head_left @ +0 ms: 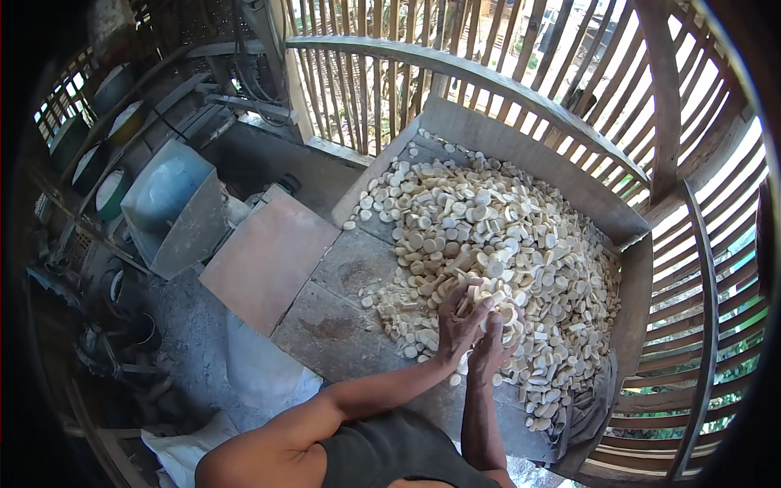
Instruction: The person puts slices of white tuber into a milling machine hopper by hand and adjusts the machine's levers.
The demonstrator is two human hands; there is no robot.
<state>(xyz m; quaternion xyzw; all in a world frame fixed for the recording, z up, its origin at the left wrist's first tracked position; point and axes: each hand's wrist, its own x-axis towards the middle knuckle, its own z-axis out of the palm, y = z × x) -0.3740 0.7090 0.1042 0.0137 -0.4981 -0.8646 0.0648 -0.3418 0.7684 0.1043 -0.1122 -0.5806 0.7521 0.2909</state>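
A big heap of pale, off-white round discs and short chunks (pixel 480 220) is piled on a grey tabletop (pixel 342 333). At the near side of this heap my left hand (pixel 460 322) and my right hand (pixel 491 348) are cupped close together. Between them they hold a handful of the discs (pixel 506 312), some showing past the fingertips. The fingers of both hands are curled, and the palms are hidden. Finer crumbs and broken bits (pixel 394 307) lie on the tabletop left of my left hand.
Wooden boards (pixel 537 159) wall in the heap, with slatted walls beyond. A flat pinkish-brown panel (pixel 272 256) lies left of the heap, beside a machine with a metal hopper (pixel 191 228). Filled tubs (pixel 112 195) line the far left. A dark cloth (pixel 590 407) lies at the near right.
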